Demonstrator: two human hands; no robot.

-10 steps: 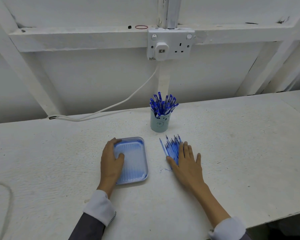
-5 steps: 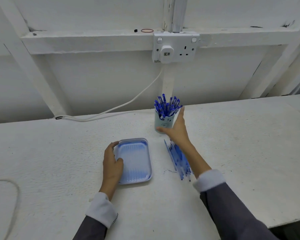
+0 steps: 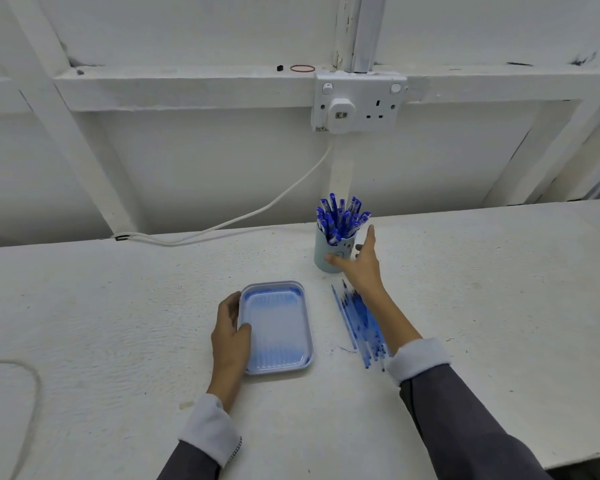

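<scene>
Reaching out, the right hand (image 3: 359, 268) spreads open just right of the pale blue cylindrical cup of blue pens (image 3: 335, 245), thumb touching its front. The left hand (image 3: 230, 332) grips the left rim of the blue plastic tray (image 3: 278, 327).

Bare workshop: painted white bench (image 3: 118, 306), timber-framed wall (image 3: 222, 168), surface-mounted socket (image 3: 359, 102).

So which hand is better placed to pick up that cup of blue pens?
The right hand: its thumb is at the front of the pen cup and its fingers spread open beside it. The left hand sits nearer the person, gripping the left edge of the blue tray.
</scene>
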